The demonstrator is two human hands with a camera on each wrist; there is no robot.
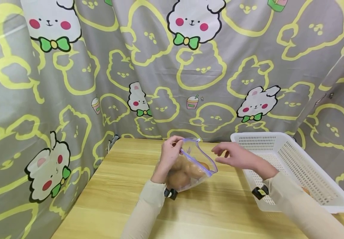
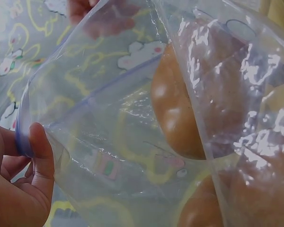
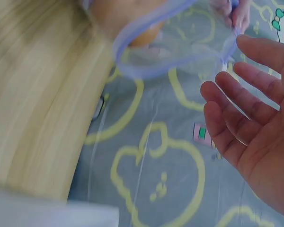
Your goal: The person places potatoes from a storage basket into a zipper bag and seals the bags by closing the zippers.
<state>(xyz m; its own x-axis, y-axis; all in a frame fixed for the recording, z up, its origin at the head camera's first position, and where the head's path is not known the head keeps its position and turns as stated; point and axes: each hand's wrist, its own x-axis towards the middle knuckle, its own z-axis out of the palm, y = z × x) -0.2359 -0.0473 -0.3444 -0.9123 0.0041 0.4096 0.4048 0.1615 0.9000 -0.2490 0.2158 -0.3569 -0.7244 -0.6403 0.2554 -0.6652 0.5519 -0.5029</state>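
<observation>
A clear zip bag (image 1: 192,159) with a purple seal strip stands with its mouth open, leaning toward the right. Several brown rounded bread rolls (image 1: 179,179) fill its lower part; one roll (image 2: 173,104) shows through the plastic near the mouth in the left wrist view. My left hand (image 1: 171,152) pinches the bag's edge at the seal between thumb and fingers. Just right of the bag's mouth, my right hand (image 1: 234,155) holds nothing; its fingers are spread and slightly bent, palm visible in the right wrist view (image 3: 260,123).
To the right stands a white perforated plastic basket (image 1: 291,141), partly covered by my right forearm. A small brown thing (image 1: 305,190) peeks out inside it, mostly hidden. Everything rests on a wooden table (image 1: 100,199). A patterned grey curtain (image 1: 166,73) hangs behind and along both sides.
</observation>
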